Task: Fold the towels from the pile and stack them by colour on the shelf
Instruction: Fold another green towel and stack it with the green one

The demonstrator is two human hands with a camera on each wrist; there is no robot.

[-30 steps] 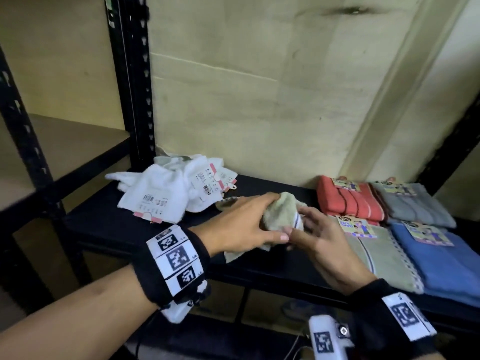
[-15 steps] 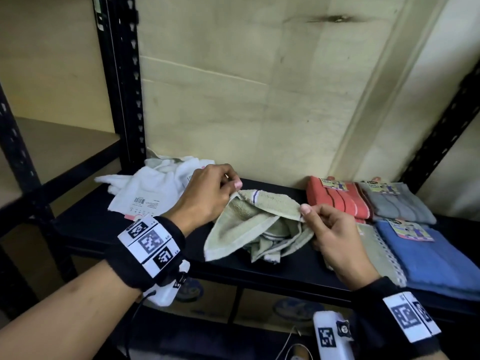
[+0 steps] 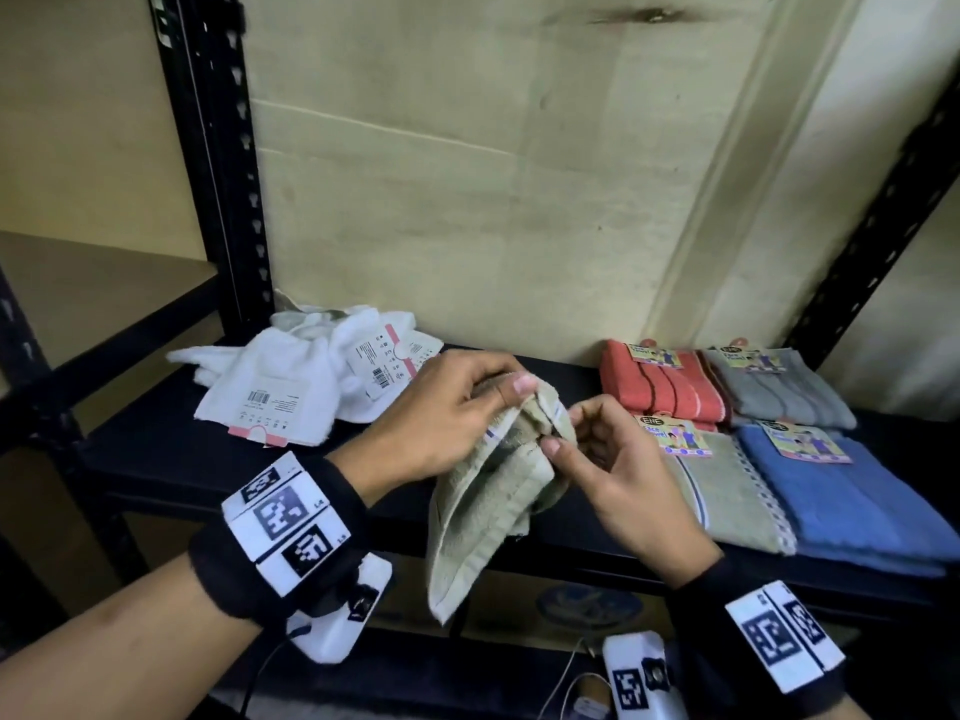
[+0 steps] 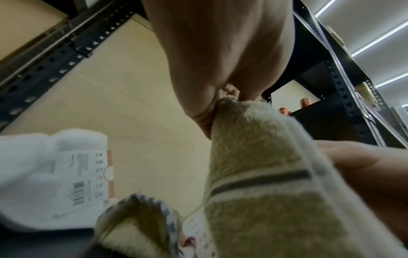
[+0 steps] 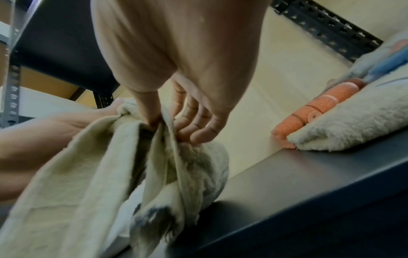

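A beige towel [image 3: 483, 506] hangs bunched over the front edge of the black shelf [image 3: 176, 459]. My left hand [image 3: 447, 413] pinches its top edge, seen close in the left wrist view on the beige towel [image 4: 260, 174]. My right hand [image 3: 582, 449] pinches the same edge just to the right, thumb and fingers around a fold of the beige towel [image 5: 154, 157]. Folded towels lie at the right: red [image 3: 660, 387], grey [image 3: 779, 392], beige [image 3: 727, 496] and blue [image 3: 852, 501]. A loose pile of white towels [image 3: 291, 376] lies at the left.
Black perforated uprights [image 3: 218, 163] frame the shelf on the left and right [image 3: 872, 236]. A pale wall panel [image 3: 493, 174] closes the back. Paper labels [image 3: 675, 436] lie on the folded towels. A lower shelf with objects shows under the front edge.
The towel was spread between my hands half a second ago; now both hands have come together at its top edge and it hangs lower, bunched over the shelf front.
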